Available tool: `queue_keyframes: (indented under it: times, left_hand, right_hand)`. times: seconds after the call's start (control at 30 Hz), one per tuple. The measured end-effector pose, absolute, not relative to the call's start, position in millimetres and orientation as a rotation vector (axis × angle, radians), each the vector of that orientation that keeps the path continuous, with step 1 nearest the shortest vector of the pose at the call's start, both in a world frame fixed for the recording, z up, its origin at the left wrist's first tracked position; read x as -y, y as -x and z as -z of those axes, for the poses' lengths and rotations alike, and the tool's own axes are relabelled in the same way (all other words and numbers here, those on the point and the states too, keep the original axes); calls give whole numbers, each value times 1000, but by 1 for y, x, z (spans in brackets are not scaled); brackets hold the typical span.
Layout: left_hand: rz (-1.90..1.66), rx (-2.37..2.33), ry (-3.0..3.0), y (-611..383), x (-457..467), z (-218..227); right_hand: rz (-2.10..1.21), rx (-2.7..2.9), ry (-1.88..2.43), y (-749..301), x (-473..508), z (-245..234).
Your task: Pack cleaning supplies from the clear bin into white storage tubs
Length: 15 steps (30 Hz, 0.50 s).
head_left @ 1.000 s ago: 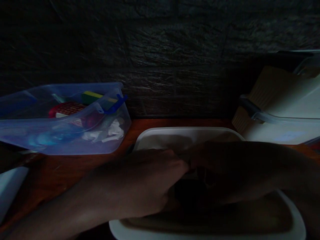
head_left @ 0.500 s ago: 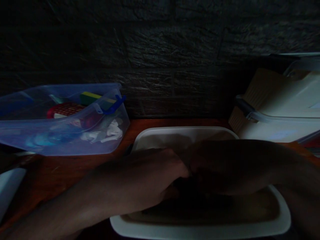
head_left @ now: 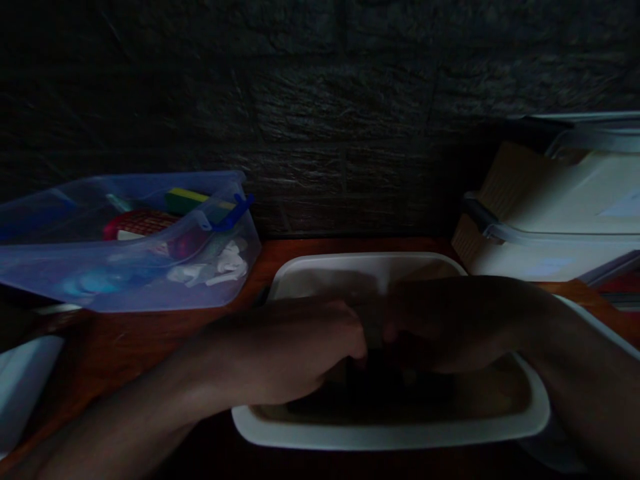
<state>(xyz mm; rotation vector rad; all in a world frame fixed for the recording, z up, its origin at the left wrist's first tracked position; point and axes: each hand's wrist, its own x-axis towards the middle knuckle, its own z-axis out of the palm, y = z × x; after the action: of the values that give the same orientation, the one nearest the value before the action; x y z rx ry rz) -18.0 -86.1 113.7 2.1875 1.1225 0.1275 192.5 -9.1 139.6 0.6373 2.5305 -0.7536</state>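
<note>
In the white, rectangular plastic basin (head_left: 390, 437) near the brown wooden bench (head_left: 130, 333)'s back edge, our left hand (head_left: 305, 347) and right hand (head_left: 430, 327) curled, fingers' grip untellable, by a dark, probably limp mass (head_left: 373, 380), best gathered from both ends.

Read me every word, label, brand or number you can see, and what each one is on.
No text can be read in this dim view.
Red patterned package in the clear plastic bin: pale patch, too blurred to read.
Upper storage box and lower storage box at right: pale bluish patches, too blurred to tell whether they carry wording.
White tub: no lettering visible.
</note>
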Motion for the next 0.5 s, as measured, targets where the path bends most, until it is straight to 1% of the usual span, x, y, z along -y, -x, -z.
queue_keyframes:
  times: [0.23,0.4,0.47,0.5]
  left_hand:
    - [-133,-1015,-2318,18,80,-115]
    - [-238,-1017,-2406,15,76,-134]
    - [-265,-1001,-2429,15,76,-142]
    - [-277,-996,-2445,15,76,-145]
  right_hand:
    - [743,-2593,-525,-191,9,-146]
    - [806,-2708,-573,-198,11,-158]
    - [871,-2811,-550,-205,10,-157]
    - [891,-2889,-606,-209,9,-154]
